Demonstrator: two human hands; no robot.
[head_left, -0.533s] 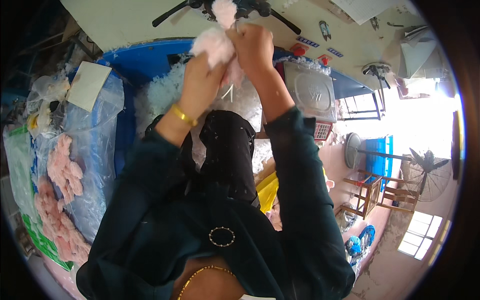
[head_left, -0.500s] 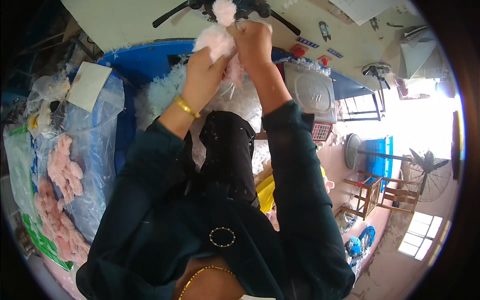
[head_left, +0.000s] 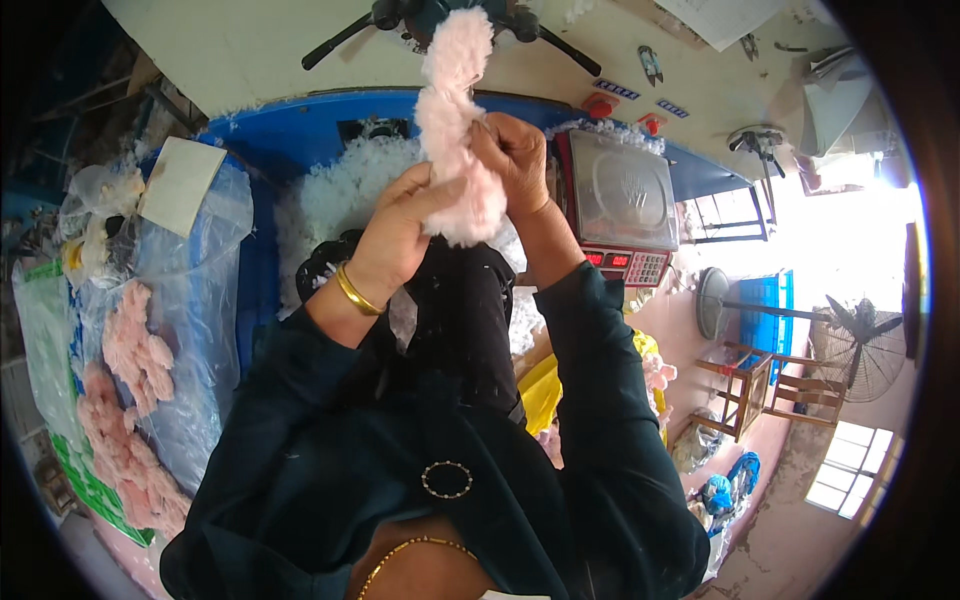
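A fluffy pale pink plush piece, long and lumpy, hangs between my hands above my lap, its narrow end pointing toward the table. My left hand grips its lower left side, the thumb lying across the fur. On the other side my right hand has its bent fingers pinched on the plush at mid-length; the fingertips are partly lost in the fur. Just beyond the plush's far end is a dark machine with black handles. White fibre stuffing lies heaped in a blue bin below.
A weighing scale stands right of my right hand. Red buttons and snips are on the table. To the left, several pink plush pieces lie on plastic bags. A yellow bag sits by my right side.
Both hands have drawn back from the machine toward my body, bringing the pink plush with them. More of its length now shows, and the right hand has slid lower along it.
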